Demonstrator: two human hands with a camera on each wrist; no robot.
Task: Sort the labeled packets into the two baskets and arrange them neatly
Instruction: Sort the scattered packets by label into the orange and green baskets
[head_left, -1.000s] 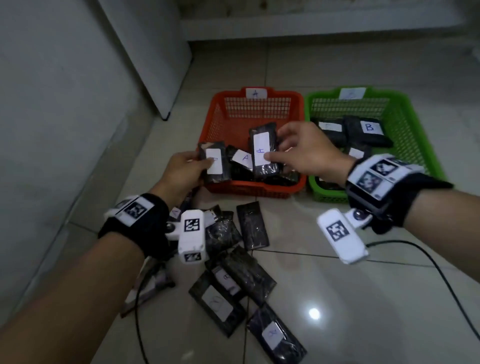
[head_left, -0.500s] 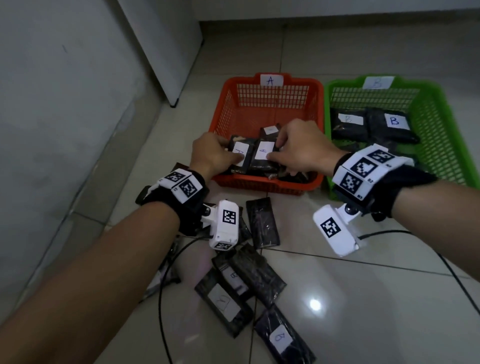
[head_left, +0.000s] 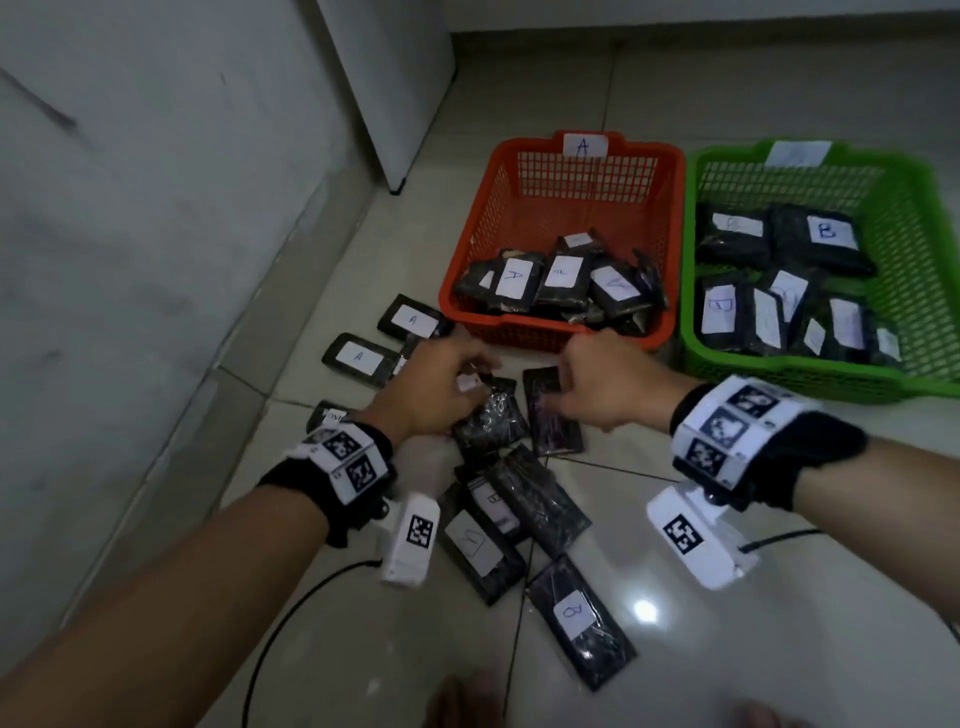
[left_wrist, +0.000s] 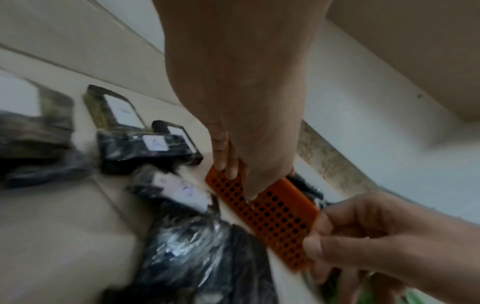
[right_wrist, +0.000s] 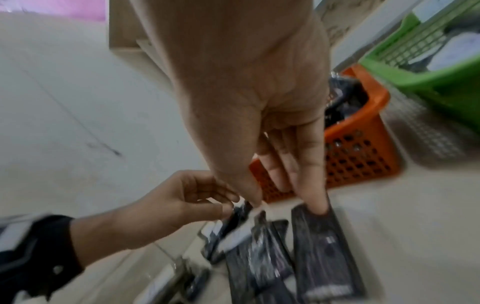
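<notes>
From the head camera, both hands are low over loose dark packets on the tiled floor (head_left: 727, 597), just in front of the orange basket (head_left: 563, 332). The left hand (head_left: 434, 387) has its fingers curled down onto a crinkled packet (head_left: 491, 421) whose long axis runs roughly toward the baskets; whether it truly pinches it is hard to tell here. The right hand (head_left: 608, 384) reaches to a flat packet (head_left: 553, 418) just beside the crinkled one, also lying lengthwise toward the orange basket, fingers touching its far end. Two packets marked A (head_left: 358, 358) lie left of the hands, long axes slanting across the floor. About four more lie nearer the person, one marked B (head_left: 579, 618) pointing away on a diagonal. The orange basket holds at least four packets, bunched at its near wall. The green basket (head_left: 779, 369) beside it holds roughly eight, labels up.

From the left wrist, the left hand (left_wrist: 241, 102) hangs with fingers down, loosely together, in front of the orange basket (left_wrist: 272, 214); the right hand (left_wrist: 363, 236) shows with curled fingers. Blurred packets lie below.

From the right wrist, the right hand (right_wrist: 259, 92) has fingers extended, one fingertip (right_wrist: 318, 205) pressing the end of the flat packet (right_wrist: 324, 257). The left hand (right_wrist: 182, 201) has thumb and forefinger closed at the edge of a packet (right_wrist: 233, 222).
</notes>
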